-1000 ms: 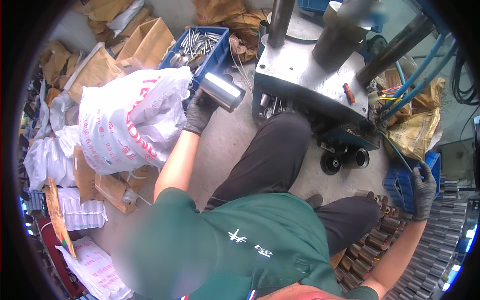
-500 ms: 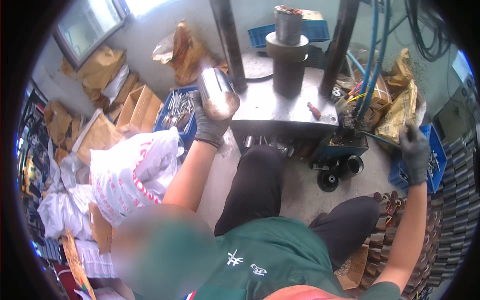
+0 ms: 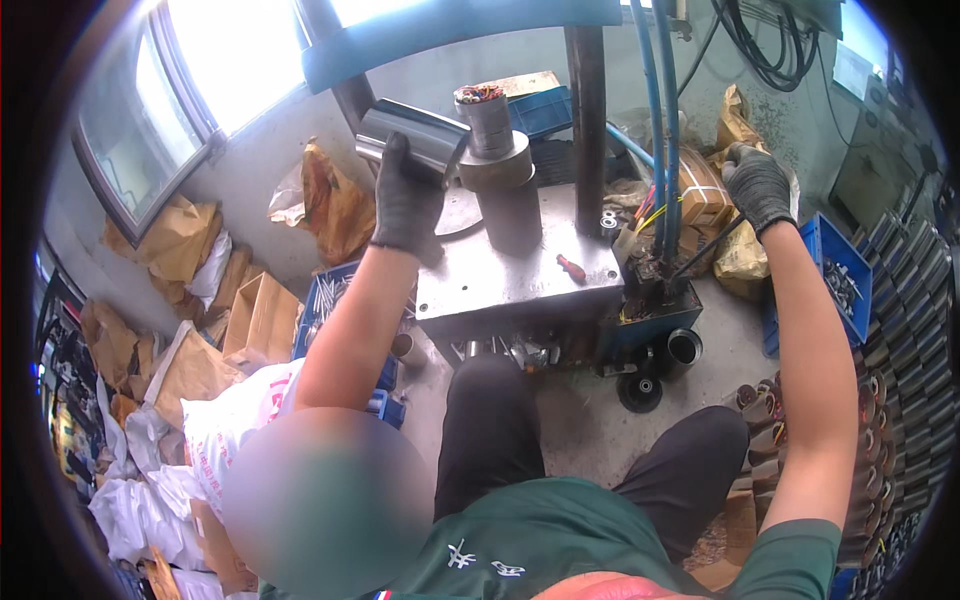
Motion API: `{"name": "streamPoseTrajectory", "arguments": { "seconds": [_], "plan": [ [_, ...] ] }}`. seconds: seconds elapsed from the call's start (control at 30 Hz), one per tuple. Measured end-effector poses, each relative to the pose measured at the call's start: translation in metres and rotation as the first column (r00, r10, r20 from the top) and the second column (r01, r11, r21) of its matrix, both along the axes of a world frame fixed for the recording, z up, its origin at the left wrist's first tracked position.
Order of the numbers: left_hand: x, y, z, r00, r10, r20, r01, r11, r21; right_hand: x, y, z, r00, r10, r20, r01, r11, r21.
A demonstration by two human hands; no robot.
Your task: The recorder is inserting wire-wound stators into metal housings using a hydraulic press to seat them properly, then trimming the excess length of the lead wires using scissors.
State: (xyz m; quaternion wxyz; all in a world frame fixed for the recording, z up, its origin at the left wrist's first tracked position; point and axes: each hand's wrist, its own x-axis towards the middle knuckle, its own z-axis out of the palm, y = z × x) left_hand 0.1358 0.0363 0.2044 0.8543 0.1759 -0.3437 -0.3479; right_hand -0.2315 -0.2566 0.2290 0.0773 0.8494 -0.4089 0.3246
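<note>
**Metal sleeve held beside the press post**

Concrete floor of a workshop surrounds the seated person, with brown paper bags (image 3: pixel 185 235) and white woven sacks (image 3: pixel 235 425) piled on the left under a bright window (image 3: pixel 225 60). In front of the knees stands a grey steel press table (image 3: pixel 520 275) with blue columns and blue hoses (image 3: pixel 660 120) going up.

On the table rises a grey round steel post (image 3: pixel 497 165), with a bundle of coloured copper wire ends showing on its top. The left hand (image 3: pixel 408 200), in a dark work glove, is closed around a shiny cylindrical metal sleeve (image 3: pixel 412 135); the fingers wrap its side and press it firmly. The sleeve is tilted, in the air, just beside the top of the post on its left side, and I cannot tell if they touch.

The right hand (image 3: pixel 758 185), also in a dark glove, is raised on the right, its fingers curled around a thin black lever (image 3: pixel 705 255) that leads down toward the machine. Near this hand stands a blue plastic crate (image 3: pixel 835 275) with small metal parts, and rows of dark round motor parts (image 3: pixel 900 330) lie along the right edge.
</note>
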Motion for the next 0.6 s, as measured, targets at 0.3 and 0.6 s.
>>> {"name": "streamPoseTrajectory", "arguments": {
  "seconds": [0.3,0.6],
  "plan": [
    [0.083,-0.097,0.038,0.761,0.639,-0.111,-0.628,0.769,0.121,0.002,-0.003,-0.001,1.000,-0.008,-0.017,0.011,0.990,0.141],
    [0.062,-0.143,0.069,0.641,0.756,0.135,-0.768,0.631,0.110,-0.016,0.015,-0.004,0.996,-0.002,-0.085,0.015,0.988,0.156]
  ]
}}
